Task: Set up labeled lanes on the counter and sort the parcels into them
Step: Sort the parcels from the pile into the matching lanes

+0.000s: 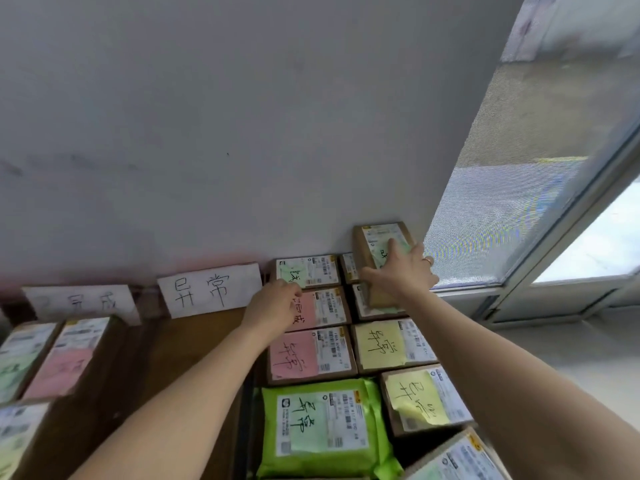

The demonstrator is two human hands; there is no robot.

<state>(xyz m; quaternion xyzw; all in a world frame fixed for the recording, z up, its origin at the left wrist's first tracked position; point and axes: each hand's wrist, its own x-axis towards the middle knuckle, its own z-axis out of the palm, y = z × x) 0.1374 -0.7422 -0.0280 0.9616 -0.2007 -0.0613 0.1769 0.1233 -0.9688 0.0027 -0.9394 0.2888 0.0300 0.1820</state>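
My right hand (401, 271) grips a brown cardboard parcel (381, 237) with a green note, tilted up against the wall at the back right. My left hand (273, 303) lies with curled fingers at the left edge of a pink-note parcel (325, 308), just below a green-note parcel (308, 271); its fingertips are hidden. Two white paper lane signs lean on the wall: a clear handwritten one (211, 289) and a blurred one (83, 303). Nearer me lie a pink-note parcel (311, 355), two yellow-note parcels (391, 344) (426, 400) and a green mailer bag (322, 427).
Several more parcels lie at the left under the blurred sign (65, 358). A strip of bare brown counter (156, 358) runs below the clear sign. The grey wall (242, 133) backs the counter. A window with a mesh screen (519, 202) stands at the right.
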